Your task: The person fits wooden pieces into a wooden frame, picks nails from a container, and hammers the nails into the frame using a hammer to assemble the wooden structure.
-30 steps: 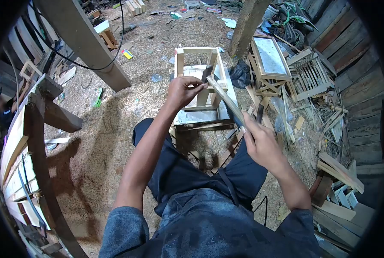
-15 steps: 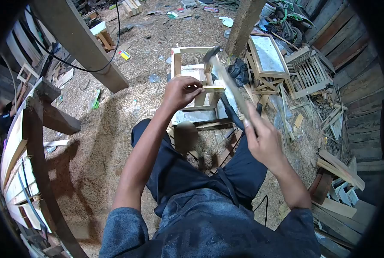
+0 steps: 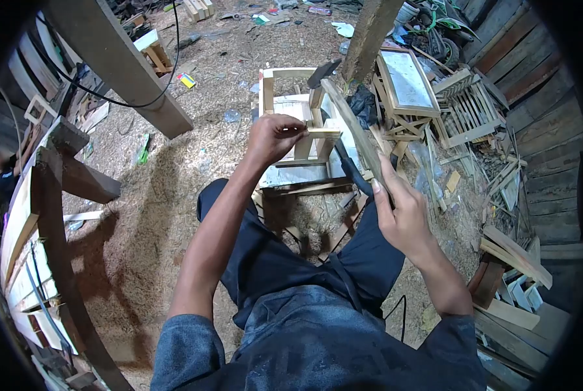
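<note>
My right hand (image 3: 402, 212) is wrapped round the wooden handle of a hammer (image 3: 352, 120), whose dark head is raised beyond the work. My left hand (image 3: 278, 137) is closed in a pinch at the near left end of a short pale wood strip (image 3: 324, 133). What sits between those fingertips is too small to make out. Just beyond and below stands a small wooden frame (image 3: 267, 94) with upright posts, in front of my knees. A dark curved tool or bar (image 3: 353, 173) lies beside it, below the hammer handle; its kind is unclear.
Wood shavings cover the floor (image 3: 154, 241). A glazed or panelled wooden frame (image 3: 405, 78) and slatted pieces (image 3: 471, 111) lie to the right. Posts (image 3: 128, 78) rise at left and centre back. A curved wooden piece (image 3: 21, 234) stands left, with another person (image 3: 4, 163) beyond.
The hammer head has risen slightly and the hammer now looks sharp rather than motion-blurred. My left hand keeps its pinch in nearly the same place. A blurred round shape between my knees is gone.
</note>
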The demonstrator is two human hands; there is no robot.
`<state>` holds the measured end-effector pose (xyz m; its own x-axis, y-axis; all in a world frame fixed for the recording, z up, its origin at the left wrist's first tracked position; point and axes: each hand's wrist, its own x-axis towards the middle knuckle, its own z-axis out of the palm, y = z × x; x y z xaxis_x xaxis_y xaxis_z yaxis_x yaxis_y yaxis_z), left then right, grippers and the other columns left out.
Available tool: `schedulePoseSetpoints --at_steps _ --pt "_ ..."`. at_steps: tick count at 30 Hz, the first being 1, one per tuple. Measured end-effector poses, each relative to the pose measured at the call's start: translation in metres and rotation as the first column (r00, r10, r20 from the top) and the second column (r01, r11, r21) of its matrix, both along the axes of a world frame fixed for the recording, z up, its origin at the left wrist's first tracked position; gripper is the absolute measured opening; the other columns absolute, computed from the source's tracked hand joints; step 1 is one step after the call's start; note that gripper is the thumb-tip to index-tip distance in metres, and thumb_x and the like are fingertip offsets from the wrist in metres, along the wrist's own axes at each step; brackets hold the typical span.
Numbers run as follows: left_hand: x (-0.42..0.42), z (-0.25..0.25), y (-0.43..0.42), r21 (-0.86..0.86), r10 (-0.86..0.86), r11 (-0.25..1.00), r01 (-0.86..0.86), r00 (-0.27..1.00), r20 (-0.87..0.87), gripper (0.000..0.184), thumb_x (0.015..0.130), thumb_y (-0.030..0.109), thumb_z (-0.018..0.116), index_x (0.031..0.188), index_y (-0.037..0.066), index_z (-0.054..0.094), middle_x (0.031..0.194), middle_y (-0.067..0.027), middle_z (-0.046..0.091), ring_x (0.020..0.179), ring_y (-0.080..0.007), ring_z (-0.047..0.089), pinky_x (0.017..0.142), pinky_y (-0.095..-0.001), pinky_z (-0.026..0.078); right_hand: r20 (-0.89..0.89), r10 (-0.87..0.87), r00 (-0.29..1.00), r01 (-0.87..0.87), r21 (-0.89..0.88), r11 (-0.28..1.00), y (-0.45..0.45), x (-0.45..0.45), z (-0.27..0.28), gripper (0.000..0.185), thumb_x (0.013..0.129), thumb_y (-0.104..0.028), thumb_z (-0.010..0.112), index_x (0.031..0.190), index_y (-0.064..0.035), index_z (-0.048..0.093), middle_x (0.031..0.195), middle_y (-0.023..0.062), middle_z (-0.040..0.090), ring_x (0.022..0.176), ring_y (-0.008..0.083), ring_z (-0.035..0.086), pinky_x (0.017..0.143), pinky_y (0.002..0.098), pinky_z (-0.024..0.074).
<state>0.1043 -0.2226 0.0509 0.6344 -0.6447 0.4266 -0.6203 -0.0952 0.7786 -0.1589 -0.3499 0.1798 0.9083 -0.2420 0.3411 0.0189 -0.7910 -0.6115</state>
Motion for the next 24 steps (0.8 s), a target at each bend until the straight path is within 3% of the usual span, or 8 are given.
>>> schedulePoseSetpoints --at_steps 4,8,9,13,15,19,21,24 --pt "0.001 -0.002 0.000 -0.005 -0.008 1.000 0.008 1.000 0.018 0.012 0.079 0.010 0.081 0.089 0.005 0.078 0.088 -0.0086 0.076 0.079 -0.0189 0.073 0.071 -0.0312 0.060 -0.179 0.084 0.980 -0.087 -0.007 0.996 -0.008 0.000 0.001 0.048 0.094 0.000 0.056 0.140 0.0073 0.046 0.092 0.0284 0.065 0.082 0.0440 0.065 0.073 0.0445 0.0512" --pt "0.002 0.009 0.003 0.039 -0.064 0.997 0.064 0.998 -0.007 0.013 0.081 0.004 0.079 0.093 0.001 0.075 0.092 -0.0085 0.074 0.085 -0.0159 0.072 0.076 -0.0299 0.062 0.032 -0.027 0.999 0.025 0.061 0.998 -0.001 0.004 0.004 0.047 0.097 -0.003 0.056 0.140 0.0088 0.046 0.092 0.0274 0.066 0.076 0.0339 0.068 0.071 0.0406 0.0514" --pt "0.004 0.011 0.004 -0.003 -0.088 0.996 0.088 0.996 0.005 0.019 0.077 0.015 0.082 0.094 0.008 0.076 0.090 -0.0092 0.074 0.083 -0.0248 0.072 0.074 -0.0365 0.058 0.048 -0.032 0.998 0.028 0.071 0.997 -0.001 0.006 0.004 0.046 0.098 -0.005 0.055 0.140 0.0096 0.046 0.093 0.0276 0.067 0.076 0.0285 0.067 0.071 0.0384 0.0512" --pt "0.002 0.023 0.010 0.070 -0.069 0.996 0.058 0.983 0.169 0.021 0.077 0.010 0.081 0.097 0.008 0.075 0.092 -0.0090 0.074 0.090 -0.0255 0.071 0.079 -0.0376 0.057 -0.082 -0.043 0.996 0.051 0.092 0.994 -0.004 0.001 0.001 0.045 0.098 -0.006 0.054 0.139 0.0104 0.047 0.095 0.0288 0.067 0.078 0.0331 0.068 0.072 0.0396 0.0514" --pt "-0.001 0.026 0.008 -0.001 -0.091 0.996 0.091 0.996 -0.003 0.023 0.077 0.008 0.080 0.099 0.008 0.074 0.096 -0.0088 0.074 0.095 -0.0257 0.070 0.082 -0.0367 0.056 0.007 0.019 1.000 -0.018 -0.093 0.996 -0.008 -0.001 -0.013 0.044 0.098 -0.006 0.054 0.138 0.0113 0.047 0.097 0.0316 0.067 0.085 0.0389 0.069 0.076 0.0417 0.0518" --pt "0.002 0.013 0.006 0.063 -0.101 0.993 0.098 0.994 0.041 0.027 0.077 -0.002 0.078 0.102 0.005 0.075 0.102 -0.0096 0.073 0.094 -0.0191 0.069 0.084 -0.0332 0.056 -0.054 0.003 0.999 -0.002 0.010 1.000 -0.005 -0.004 -0.006 0.045 0.097 -0.006 0.055 0.137 0.0114 0.047 0.105 0.0347 0.065 0.097 0.0439 0.068 0.081 0.0429 0.0521" --pt "0.000 0.010 0.007 0.039 -0.085 0.996 0.085 0.996 0.008 0.027 0.077 -0.005 0.077 0.102 0.005 0.076 0.101 -0.0104 0.074 0.089 -0.0194 0.070 0.079 -0.0330 0.058 -0.196 -0.005 0.981 0.024 0.097 0.995 -0.005 -0.004 0.000 0.044 0.097 -0.006 0.055 0.137 0.0105 0.048 0.110 0.0354 0.064 0.103 0.0445 0.066 0.085 0.0419 0.0523" --pt "0.002 0.001 0.003 -0.007 -0.070 0.998 0.070 0.998 0.003 0.025 0.079 -0.004 0.076 0.101 0.005 0.077 0.098 -0.0107 0.074 0.084 -0.0188 0.071 0.074 -0.0321 0.060 -0.164 0.026 0.986 -0.017 0.054 0.998 -0.006 -0.005 -0.005 0.044 0.096 -0.005 0.055 0.137 0.0094 0.048 0.110 0.0342 0.064 0.102 0.0451 0.066 0.086 0.0408 0.0524"
